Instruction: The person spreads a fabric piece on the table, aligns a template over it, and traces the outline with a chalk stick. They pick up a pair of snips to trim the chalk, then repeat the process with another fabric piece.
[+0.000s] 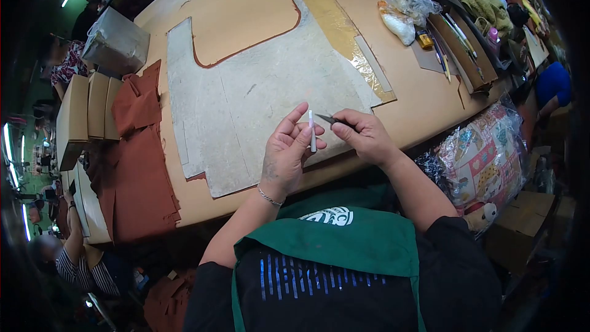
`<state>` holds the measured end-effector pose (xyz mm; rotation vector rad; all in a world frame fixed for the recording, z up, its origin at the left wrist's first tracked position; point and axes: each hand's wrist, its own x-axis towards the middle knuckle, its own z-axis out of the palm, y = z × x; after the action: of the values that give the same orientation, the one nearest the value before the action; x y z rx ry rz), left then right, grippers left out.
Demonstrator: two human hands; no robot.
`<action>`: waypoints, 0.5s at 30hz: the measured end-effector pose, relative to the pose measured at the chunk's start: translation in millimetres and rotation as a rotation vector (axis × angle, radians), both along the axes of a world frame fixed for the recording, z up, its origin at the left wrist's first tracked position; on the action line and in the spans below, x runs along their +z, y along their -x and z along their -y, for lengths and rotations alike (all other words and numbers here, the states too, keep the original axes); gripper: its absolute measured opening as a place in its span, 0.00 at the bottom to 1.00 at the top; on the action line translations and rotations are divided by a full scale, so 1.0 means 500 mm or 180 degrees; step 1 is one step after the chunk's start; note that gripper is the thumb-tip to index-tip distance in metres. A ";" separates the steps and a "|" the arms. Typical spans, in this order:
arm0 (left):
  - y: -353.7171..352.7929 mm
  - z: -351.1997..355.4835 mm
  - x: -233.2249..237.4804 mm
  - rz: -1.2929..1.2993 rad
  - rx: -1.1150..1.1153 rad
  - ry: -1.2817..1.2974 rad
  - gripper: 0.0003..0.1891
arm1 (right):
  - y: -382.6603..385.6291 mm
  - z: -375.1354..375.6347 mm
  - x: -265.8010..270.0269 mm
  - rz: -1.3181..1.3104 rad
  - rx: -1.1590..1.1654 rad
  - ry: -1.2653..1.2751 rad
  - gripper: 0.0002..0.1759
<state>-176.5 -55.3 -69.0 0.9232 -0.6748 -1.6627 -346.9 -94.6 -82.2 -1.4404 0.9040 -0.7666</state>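
My left hand (291, 143) holds a thin white marking pencil (313, 132) upright between thumb and fingers. In my right hand (362, 135) is a small dark pointed blade (324, 119), its tip right by the upper end of the pencil. What kind of cutting tool it is, I cannot tell, as the fingers cover its handle. Both hands are above the near edge of a large grey pattern piece (264, 95). This pattern lies flat on the table with reddish-brown cloth showing along its curved cut-out.
Reddish-brown fabric (140, 172) lies at the left of the tan table (246, 0), beside cardboard boxes (75, 110). A yellowish pattern strip (326, 12) runs along the right. Pens, a plastic bag (418, 3) and a cardboard tray (464, 49) stand far right. Other people work at the left.
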 end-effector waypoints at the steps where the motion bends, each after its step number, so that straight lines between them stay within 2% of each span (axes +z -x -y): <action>1: -0.001 0.000 -0.001 0.0018 -0.0009 -0.0025 0.24 | 0.001 -0.001 -0.002 0.0054 -0.0089 -0.0031 0.10; 6: -0.004 0.001 -0.016 0.0028 0.0180 -0.0150 0.23 | 0.050 0.026 0.019 0.0959 -0.1172 0.0121 0.11; 8: -0.001 0.002 -0.023 -0.0024 0.0280 -0.0146 0.22 | 0.112 0.064 0.047 0.0738 -0.1869 0.0624 0.11; 9: -0.001 0.003 -0.024 -0.0015 0.0236 -0.0150 0.21 | 0.163 0.095 0.040 0.0395 -0.2124 0.1006 0.14; 10: -0.007 0.001 -0.026 0.0009 0.0211 -0.0166 0.21 | 0.214 0.126 0.035 -0.0500 -0.2641 0.1692 0.17; 11: -0.009 -0.001 -0.027 0.0053 0.0214 -0.0190 0.20 | 0.235 0.121 0.086 -0.1599 -0.3090 0.1680 0.20; 12: -0.006 -0.002 -0.024 0.0048 0.0243 -0.0213 0.18 | 0.282 0.149 0.083 -0.2238 -0.3199 0.1946 0.20; 15: -0.002 -0.006 -0.021 0.0032 0.0107 -0.0229 0.17 | 0.371 0.208 0.087 -0.2848 -0.3398 0.2246 0.22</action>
<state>-175.7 -52.3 -79.7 0.9896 -0.6063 -1.6625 -532.2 -198.3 -38.5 -1.9208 2.3685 -1.3167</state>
